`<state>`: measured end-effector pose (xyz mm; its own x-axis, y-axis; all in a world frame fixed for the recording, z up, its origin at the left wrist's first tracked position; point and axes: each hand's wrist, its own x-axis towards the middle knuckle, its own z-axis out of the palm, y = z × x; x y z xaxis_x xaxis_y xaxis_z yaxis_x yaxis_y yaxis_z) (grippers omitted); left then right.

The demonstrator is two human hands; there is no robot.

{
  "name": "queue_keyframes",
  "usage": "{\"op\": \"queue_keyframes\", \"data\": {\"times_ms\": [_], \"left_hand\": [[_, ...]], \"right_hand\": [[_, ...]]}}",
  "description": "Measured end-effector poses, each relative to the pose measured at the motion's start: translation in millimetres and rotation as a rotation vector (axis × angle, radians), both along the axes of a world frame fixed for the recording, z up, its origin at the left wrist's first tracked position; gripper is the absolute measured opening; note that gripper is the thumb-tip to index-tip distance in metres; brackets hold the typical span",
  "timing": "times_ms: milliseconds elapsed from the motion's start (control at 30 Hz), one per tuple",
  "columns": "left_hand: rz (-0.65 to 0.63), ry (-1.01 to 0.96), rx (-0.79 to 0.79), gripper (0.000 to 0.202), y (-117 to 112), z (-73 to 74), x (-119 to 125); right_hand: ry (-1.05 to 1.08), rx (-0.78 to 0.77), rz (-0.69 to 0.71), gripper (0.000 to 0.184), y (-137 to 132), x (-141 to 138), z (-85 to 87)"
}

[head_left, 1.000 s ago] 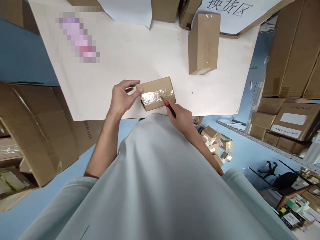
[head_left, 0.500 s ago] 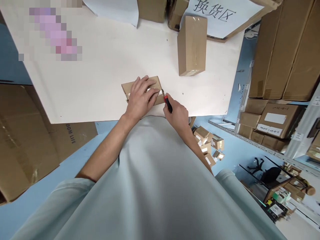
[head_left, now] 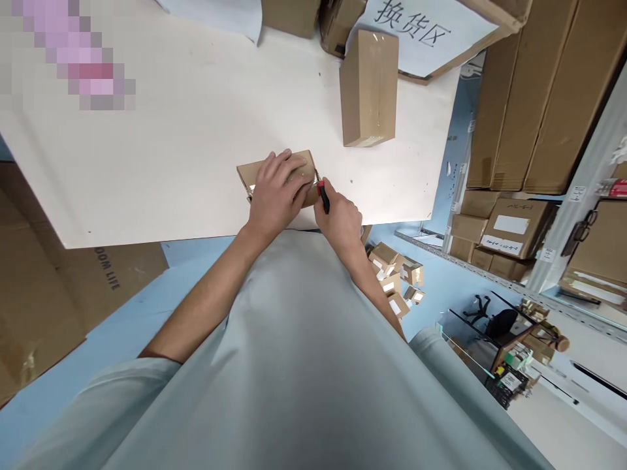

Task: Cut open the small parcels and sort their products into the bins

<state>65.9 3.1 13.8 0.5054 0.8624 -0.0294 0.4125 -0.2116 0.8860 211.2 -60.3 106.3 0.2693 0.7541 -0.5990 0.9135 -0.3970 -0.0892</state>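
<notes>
A small flat cardboard box (head_left: 251,172) with clear tape lies near the table's front edge. Over its top lies my left hand (head_left: 278,192), fingers bent across the cardboard and holding it against the table; the hand hides much of the box. My right hand (head_left: 341,220) is closed round a utility knife (head_left: 323,196) with a red and black handle. The knife's tip touches or nearly touches the box's right edge; exact contact cannot be made out.
A taller taped carton (head_left: 377,91) stands on the white table (head_left: 186,130), right of my hands. Behind it is a box with a handwritten paper sign (head_left: 421,32). Shelves with cartons (head_left: 512,222) are at the right, a large carton (head_left: 39,294) at the left.
The view has shifted a little, so the surroundings sit further left. The knife tip has moved slightly up and left along the box's right edge. Both hands keep their hold.
</notes>
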Motion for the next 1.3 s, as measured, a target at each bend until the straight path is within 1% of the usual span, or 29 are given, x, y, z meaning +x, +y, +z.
{"op": "queue_keyframes", "data": {"times_ms": [133,300,433,667,800,933,1167,1300], "left_hand": [[0.001,-0.013,-0.017,0.033,0,0.3,0],[0.008,-0.034,-0.025,0.034,0,-2.1,1],[0.001,-0.025,0.009,0.035,-1,-5.6,2],[-0.016,-0.020,0.024,0.034,3,-8.4,1],[-0.026,-0.018,0.032,0.035,4,-7.7,0],[-0.027,-0.002,0.070,0.040,4,-7.7,-1],[-0.033,-0.019,0.012,0.035,3,-7.8,-2],[-0.026,-0.016,0.023,0.036,1,-6.7,-1]], "right_hand": [[-0.043,-0.032,-0.029,0.063,8,-13,10.1],[-0.110,-0.129,-0.037,0.061,14,-22,25.5],[-0.128,-0.145,-0.054,0.059,6,-25,30.7],[-0.117,-0.130,-0.133,0.059,-17,-35,32.2],[-0.103,-0.119,-0.153,0.063,-27,-37,31.8],[-0.105,-0.083,-0.144,0.066,-28,-36,28.6],[-0.145,-0.076,-0.097,0.068,-23,-32,9.5],[-0.189,-0.054,-0.073,0.069,-27,-34,0.2]]}}
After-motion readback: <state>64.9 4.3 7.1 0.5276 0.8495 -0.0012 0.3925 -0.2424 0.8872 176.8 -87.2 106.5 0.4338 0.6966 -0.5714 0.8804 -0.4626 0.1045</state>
